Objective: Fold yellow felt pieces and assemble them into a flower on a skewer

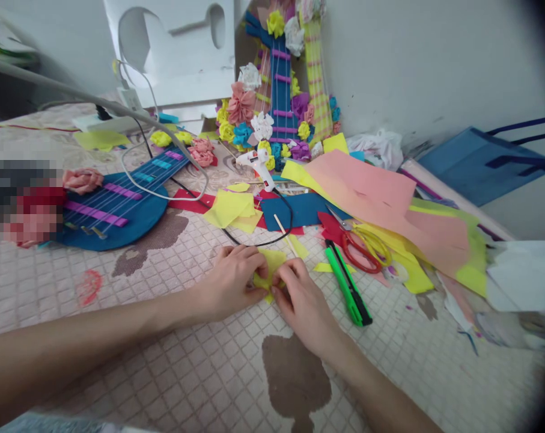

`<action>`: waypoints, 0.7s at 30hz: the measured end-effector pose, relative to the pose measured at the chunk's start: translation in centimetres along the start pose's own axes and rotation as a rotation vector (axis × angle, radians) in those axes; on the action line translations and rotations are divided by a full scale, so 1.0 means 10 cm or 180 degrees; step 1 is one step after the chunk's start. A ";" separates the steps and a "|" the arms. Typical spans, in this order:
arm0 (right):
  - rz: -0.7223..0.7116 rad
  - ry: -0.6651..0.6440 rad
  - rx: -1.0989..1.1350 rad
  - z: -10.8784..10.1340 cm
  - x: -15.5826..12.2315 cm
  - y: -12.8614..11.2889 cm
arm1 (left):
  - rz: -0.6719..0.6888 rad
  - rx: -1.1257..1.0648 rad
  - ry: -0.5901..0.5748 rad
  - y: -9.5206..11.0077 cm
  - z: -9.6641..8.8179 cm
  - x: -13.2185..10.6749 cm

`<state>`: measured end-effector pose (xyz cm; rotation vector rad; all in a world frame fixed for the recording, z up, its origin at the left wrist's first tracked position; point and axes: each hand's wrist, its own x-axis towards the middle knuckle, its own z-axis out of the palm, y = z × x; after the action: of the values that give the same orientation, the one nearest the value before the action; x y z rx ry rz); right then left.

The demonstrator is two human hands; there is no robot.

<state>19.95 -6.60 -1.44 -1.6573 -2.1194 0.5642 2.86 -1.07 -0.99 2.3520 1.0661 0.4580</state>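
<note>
Between my two hands is a small piece of yellow crepe paper, pinched from both sides just above the tabletop. My left hand grips its left edge between thumb and curled fingers. On the opposite edge, my right hand closes thumb and fingertips on the same piece. A thin pale stick lies just beyond my right fingers. Right of that hand rests a green box cutter, and past it are scissors with red and yellow handles. Loose yellow paper pieces lie ahead.
A white glue gun stands ahead, its black cord looping toward my hands. Left lies a blue paper guitar with flowers; more decorated guitars lean at the back. Pink paper sheets are piled right. A white cable hangs across the left.
</note>
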 end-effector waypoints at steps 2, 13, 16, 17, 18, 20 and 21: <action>-0.0049 -0.0056 0.0011 -0.02 0.00 0.00 | 0.0006 0.0004 0.0007 0.00 0.01 0.00; -0.0154 -0.0366 0.0280 -0.16 -0.04 -0.01 | 0.0020 0.0057 -0.0033 0.00 0.00 0.00; -0.0118 -0.0374 0.0397 -0.19 -0.04 0.00 | -0.0005 0.0062 -0.0044 0.01 -0.02 0.00; -0.0122 -0.0367 0.0442 -0.20 -0.03 0.00 | -0.0005 0.0052 -0.0034 0.01 -0.02 0.00; -0.0124 -0.0361 0.0490 -0.21 -0.03 0.01 | 0.0000 0.0041 -0.0027 0.00 -0.02 0.00; -0.0109 -0.0319 0.0561 -0.20 -0.02 0.01 | 0.0027 0.0030 -0.0016 0.00 -0.02 0.00; -0.0094 -0.0272 0.0568 -0.19 -0.02 0.01 | 0.0040 0.0031 -0.0015 -0.01 -0.02 0.00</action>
<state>21.10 -6.62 0.11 -1.5268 -2.0812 0.8031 2.73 -0.99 -0.90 2.3685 1.0542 0.4525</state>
